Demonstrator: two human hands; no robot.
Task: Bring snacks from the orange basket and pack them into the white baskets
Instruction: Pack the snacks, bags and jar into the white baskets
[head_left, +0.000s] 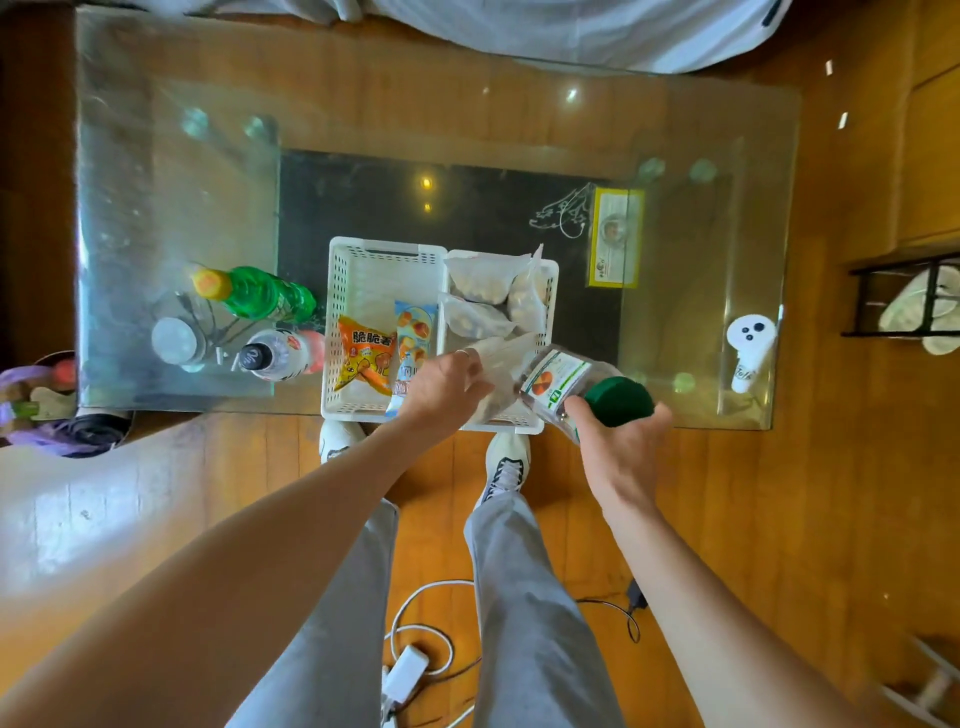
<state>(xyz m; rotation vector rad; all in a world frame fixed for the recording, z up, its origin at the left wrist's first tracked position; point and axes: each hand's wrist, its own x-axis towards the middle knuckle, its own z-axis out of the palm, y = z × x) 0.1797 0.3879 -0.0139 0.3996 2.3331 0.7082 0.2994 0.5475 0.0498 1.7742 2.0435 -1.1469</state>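
Two white baskets stand side by side at the near edge of a glass table. The left white basket (358, 265) holds an orange snack packet (363, 358) and a blue-and-orange packet (413, 338). The right white basket (551, 291) holds several clear bags of snacks (480, 278). My left hand (441, 392) grips a clear plastic bag (504, 358) over the near end of the right basket. My right hand (618, 447) holds a clear jar with a green lid (615, 400), tilted, just right of that basket. The orange basket is not in view.
A green bottle (260, 296) and a red-and-white bottle (283, 353) lie on the table left of the baskets, beside a round lid (174, 340). A white controller (748, 348) rests at the table's right. A yellow-framed card (615, 236) lies under the glass. Cables and a charger (408, 670) lie by my feet.
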